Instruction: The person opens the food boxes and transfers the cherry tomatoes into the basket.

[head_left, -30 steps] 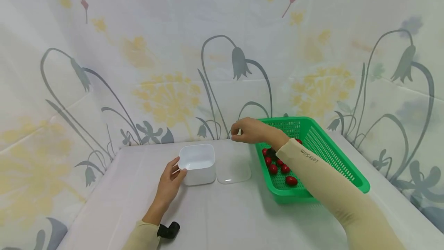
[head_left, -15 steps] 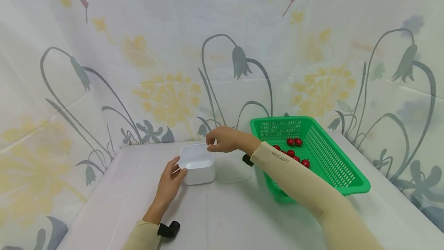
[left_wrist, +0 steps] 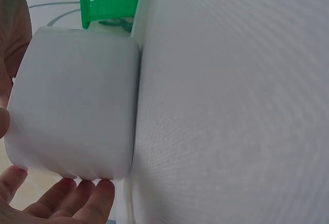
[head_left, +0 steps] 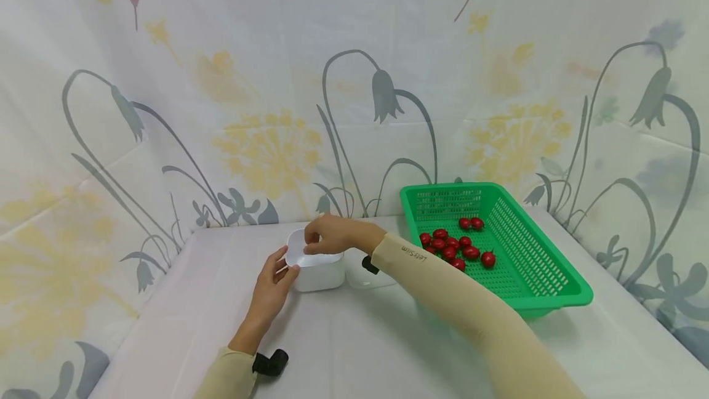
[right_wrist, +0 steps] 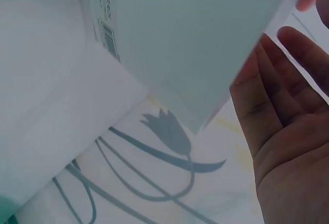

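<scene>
A white square box [head_left: 318, 274] stands on the table, its top uncovered. My left hand [head_left: 271, 282] holds its left side: the thumb is at the near rim and several fingertips [left_wrist: 100, 196] press the wall of the box [left_wrist: 77, 100]. Bent over the box's mouth is my right hand [head_left: 332, 233], fingertips pointing down inside the rim. In the right wrist view the curled fingers [right_wrist: 280, 100] show beside the box [right_wrist: 195, 34], and whether anything lies between the fingertips is hidden. Several cherry tomatoes [head_left: 471, 253] lie in a green basket [head_left: 545, 248] on the right.
A flat, clear lid [head_left: 360, 277] lies right of the box, partly under the right forearm. Black camera mounts sit on both wrists, the left mount [head_left: 271, 363] near the table surface. A flower-printed curtain [head_left: 354, 140] stands behind the table.
My right hand has moved left from the basket's near-left edge, across the lid, to the box's mouth, and lowered. More cherry tomatoes show. The left hand and box have stayed put.
</scene>
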{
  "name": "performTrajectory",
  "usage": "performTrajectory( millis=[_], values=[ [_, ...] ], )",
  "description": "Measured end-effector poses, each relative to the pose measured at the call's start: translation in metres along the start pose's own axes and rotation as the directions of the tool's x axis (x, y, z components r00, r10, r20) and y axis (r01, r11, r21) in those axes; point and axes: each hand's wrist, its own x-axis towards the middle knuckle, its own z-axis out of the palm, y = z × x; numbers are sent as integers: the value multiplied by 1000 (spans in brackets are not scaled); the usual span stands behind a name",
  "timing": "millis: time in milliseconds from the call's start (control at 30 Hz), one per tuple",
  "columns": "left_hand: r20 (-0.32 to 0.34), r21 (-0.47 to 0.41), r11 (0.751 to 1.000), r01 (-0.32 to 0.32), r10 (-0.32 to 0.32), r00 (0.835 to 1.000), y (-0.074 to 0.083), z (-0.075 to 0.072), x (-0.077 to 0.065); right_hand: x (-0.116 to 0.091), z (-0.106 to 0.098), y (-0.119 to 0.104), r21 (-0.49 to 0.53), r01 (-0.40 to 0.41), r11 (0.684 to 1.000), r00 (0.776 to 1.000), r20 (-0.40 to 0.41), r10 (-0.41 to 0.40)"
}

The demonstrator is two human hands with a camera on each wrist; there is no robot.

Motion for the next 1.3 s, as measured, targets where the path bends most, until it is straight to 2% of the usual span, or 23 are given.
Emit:
performTrajectory(
  millis=[300,533,667,800,1033,1300],
  values=[
    [4,-9,1000,-5,5,1000,0,0,-2,12,19,-5,100,-122,987,987,121,110],
    [13,-9,1000,-10,10,1000,0,0,-1,19,27,-7,-40,-149,988,973,171,154],
    [12,-5,1000,1,-1,1000,0,0,0,22,30,-7,-34,-164,986,966,197,167],
    [0,3,1000,2,-2,1000,1,-1,0,22,30,-10,-6,-214,977,949,235,209],
    [-1,6,1000,-7,7,1000,1,0,-1,19,31,-15,28,-347,938,901,287,325],
    [-2,-9,1000,4,-4,1000,2,-1,-1,20,33,-14,96,-361,928,892,327,313]
  ],
)
